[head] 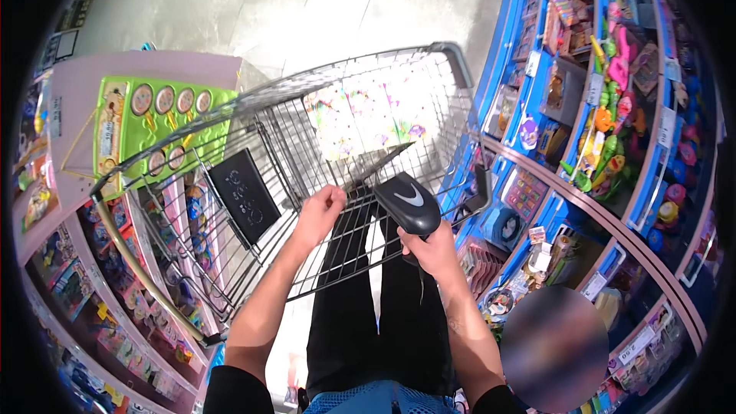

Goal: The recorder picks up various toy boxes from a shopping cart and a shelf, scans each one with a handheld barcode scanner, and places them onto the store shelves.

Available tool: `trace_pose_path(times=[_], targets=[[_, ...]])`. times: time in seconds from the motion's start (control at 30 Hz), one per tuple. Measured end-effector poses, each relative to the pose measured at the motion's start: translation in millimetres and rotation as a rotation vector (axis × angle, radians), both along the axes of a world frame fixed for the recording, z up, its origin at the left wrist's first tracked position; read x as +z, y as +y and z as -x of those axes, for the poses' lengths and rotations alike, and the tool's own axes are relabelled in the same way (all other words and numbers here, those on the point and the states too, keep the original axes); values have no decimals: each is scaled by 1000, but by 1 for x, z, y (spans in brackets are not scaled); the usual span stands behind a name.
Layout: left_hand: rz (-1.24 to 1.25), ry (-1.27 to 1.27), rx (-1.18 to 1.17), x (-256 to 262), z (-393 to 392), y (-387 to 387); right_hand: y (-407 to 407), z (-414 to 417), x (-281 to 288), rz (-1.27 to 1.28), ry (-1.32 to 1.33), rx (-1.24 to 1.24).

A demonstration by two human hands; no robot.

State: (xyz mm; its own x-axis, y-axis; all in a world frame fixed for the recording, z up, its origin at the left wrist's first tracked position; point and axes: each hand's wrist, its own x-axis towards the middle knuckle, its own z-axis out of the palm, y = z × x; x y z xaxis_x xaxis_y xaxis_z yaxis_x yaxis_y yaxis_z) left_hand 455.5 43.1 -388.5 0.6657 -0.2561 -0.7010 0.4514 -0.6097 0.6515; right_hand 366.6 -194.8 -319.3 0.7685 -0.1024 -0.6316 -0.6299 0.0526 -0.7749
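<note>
My right hand [428, 247] grips the handle of a black handheld barcode scanner [408, 201], whose head with a grey curved mark points up and to the left. Just left of it is my left hand [323, 211], its fingers curled in, with nothing visible in them. Both hands are over the near side of a wire shopping cart [356, 259]; whether the left one touches the wires is unclear. Inside the cart basket lie white packages [368, 115] with colourful prints, partly washed out by glare. A black plastic panel [244, 195] stands near the cart's tan handle bar [144, 276].
Blue shelves [520, 103] packed with toys rise close on the right. On the left, pinkish shelves [138, 241] hold packaged toys, with a green display tray [167, 126] on top. Grey floor [259, 6] extends beyond the cart. A blurred round patch [555, 351] covers the lower right.
</note>
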Motion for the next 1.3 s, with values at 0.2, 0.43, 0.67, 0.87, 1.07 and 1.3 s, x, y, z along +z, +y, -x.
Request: trace_pose_path(times=[0.2,0.43,0.67,0.87,1.07,1.3], targets=[[188,-30,70,77,25,-2,-34,0,81,221,-95,248],[304,-53,61,186,64,-10,-66,35,197,493,-233,399],[337,-104,-13,277,72,-16,-88,80,286,623,-356,380],[478,-160,-115,325,55,-36,-80,106,361,714,-333,320],[548,-180,-385,334,39,-50,-43,153,378,835,-273,120],[577,-112,-729,339,65,-27,51,214,382,911,-197,-180]])
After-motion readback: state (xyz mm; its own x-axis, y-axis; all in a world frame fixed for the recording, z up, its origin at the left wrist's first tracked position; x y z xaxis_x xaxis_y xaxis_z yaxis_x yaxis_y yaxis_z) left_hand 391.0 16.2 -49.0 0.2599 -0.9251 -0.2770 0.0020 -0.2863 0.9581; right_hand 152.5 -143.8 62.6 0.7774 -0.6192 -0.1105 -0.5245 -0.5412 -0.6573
